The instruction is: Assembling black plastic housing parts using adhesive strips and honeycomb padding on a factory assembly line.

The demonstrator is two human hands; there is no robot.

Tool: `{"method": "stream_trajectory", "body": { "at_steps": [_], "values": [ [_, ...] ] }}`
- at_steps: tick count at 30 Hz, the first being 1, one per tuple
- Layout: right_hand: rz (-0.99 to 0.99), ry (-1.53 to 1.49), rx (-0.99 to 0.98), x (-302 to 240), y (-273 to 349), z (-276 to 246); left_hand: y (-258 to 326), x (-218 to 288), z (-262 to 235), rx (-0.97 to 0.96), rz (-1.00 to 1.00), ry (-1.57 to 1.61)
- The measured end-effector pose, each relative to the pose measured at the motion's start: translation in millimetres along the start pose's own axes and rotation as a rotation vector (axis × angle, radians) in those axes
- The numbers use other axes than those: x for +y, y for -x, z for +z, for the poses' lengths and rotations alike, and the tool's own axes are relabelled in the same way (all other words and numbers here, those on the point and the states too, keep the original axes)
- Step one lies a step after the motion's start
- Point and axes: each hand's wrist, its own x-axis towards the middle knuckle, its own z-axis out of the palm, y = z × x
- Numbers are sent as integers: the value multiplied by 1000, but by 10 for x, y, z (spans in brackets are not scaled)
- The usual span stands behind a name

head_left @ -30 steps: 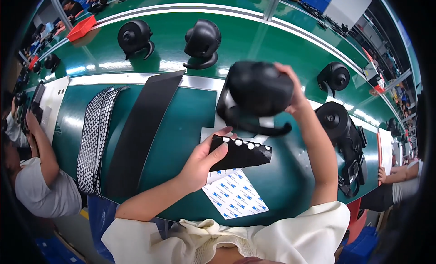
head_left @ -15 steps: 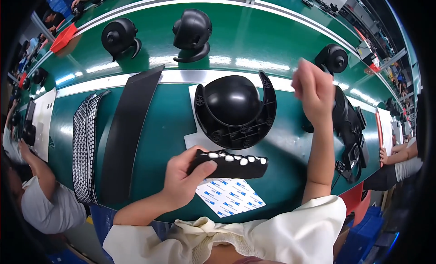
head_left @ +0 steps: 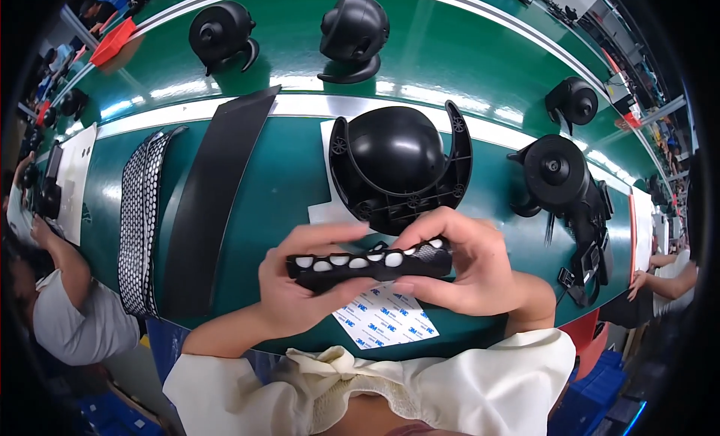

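Note:
Both hands hold a black strip with white oval patches along it [head_left: 360,263], above the near part of the bench. My left hand [head_left: 289,275] is closed on its left end, thumb below and fingers behind. At the other end, my right hand [head_left: 480,267] grips it between thumb and fingers. Just beyond stands a glossy round black plastic shell [head_left: 394,152] with a curved, ribbed frame around it. Under the strip lies a white sheet with blue print [head_left: 384,325], partly covered by my hands.
To the left lie a long flat black strip [head_left: 214,211] and a black band with white dots [head_left: 141,218]. Black round housings [head_left: 356,35] stand on the far green surface. Another round unit [head_left: 555,170] sits at right beside black straps [head_left: 589,241]. Co-workers flank both sides.
My right hand has come down from its raised place at the right and now grips the strip's right end. The strip has turned, showing more white patches. The whole view has shifted slightly.

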Motion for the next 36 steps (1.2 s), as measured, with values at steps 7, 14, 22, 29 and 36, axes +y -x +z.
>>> {"method": "stream_trajectory", "body": {
  "at_steps": [7,14,22,29,36],
  "values": [
    [-54,13,84,8,40,16,-22,15,-29,-10,82,-87],
    [-89,273,149,-160,15,-58,-17,19,-25,28,80,-156],
    [-771,982,171,-208,62,-40,19,31,43,109,-146,-111],
    [-248,463,47,-222,-154,142,-15,-75,13,18,224,-425],
    [-541,718,-100,-163,-94,197,-35,-161,52,10,249,-271]
  ]
}}
